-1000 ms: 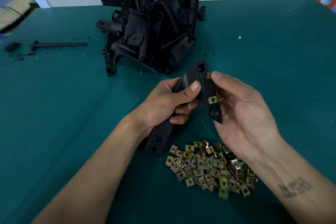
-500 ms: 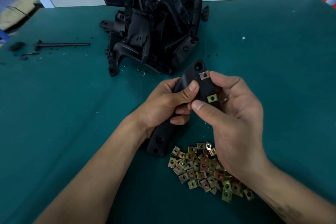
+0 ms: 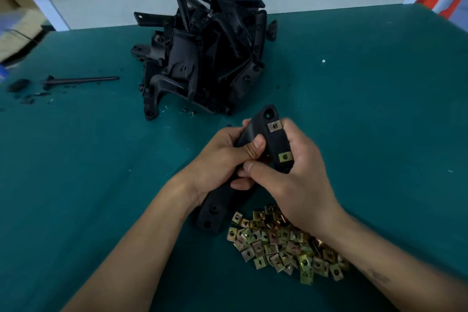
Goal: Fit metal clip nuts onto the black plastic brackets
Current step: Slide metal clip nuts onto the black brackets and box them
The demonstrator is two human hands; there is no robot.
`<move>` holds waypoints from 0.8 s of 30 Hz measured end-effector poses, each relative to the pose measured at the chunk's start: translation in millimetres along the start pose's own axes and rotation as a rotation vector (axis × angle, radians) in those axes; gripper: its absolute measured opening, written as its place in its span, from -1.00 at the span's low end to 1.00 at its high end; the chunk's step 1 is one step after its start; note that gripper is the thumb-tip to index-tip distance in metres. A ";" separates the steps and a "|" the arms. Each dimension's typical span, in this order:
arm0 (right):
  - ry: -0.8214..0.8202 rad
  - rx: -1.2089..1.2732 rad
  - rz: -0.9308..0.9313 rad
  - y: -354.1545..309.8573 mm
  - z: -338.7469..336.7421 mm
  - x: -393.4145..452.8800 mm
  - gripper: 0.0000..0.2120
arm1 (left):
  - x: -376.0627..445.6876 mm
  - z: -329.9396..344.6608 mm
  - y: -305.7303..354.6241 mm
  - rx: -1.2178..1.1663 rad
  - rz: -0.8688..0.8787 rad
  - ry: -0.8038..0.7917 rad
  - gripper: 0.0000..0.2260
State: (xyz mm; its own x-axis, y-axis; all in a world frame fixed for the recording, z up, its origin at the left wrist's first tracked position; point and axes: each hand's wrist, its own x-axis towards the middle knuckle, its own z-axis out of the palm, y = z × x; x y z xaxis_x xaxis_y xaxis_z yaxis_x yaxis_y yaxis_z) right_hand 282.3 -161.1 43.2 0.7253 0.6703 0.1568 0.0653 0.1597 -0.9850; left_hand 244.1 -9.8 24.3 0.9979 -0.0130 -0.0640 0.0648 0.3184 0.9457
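A long black plastic bracket (image 3: 255, 134) with a matte, slightly curved body is held above the green table (image 3: 379, 109), both hands wrapped round its middle. The left hand (image 3: 220, 159) grips it with the thumb pressed across the face; the right hand (image 3: 301, 177) curls round the far edge. Two square metal clip nuts sit on that edge — a silvery upper clip nut (image 3: 274, 125) and a brassy lower clip nut (image 3: 285, 157). Just below lies a loose heap of clip nuts (image 3: 281, 243), apparently yellow-plated. Farther back stands a tangled pile of brackets (image 3: 202, 58), a thin black rod (image 3: 81, 80) to its left.
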 end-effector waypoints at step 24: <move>0.086 -1.193 -0.242 -11.4 -27.6 15.6 -0.59 | -0.2 10.1 2.7 -0.144 0.147 0.253 -0.76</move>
State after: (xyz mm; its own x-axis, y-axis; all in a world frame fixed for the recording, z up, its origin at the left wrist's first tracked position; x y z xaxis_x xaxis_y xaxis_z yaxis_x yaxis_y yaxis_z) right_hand 311.8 -172.4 54.9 0.6471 0.6582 0.3847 0.7605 -0.5222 -0.3859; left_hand 244.2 -18.5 30.1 0.9615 0.2737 -0.0241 -0.0999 0.4300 0.8973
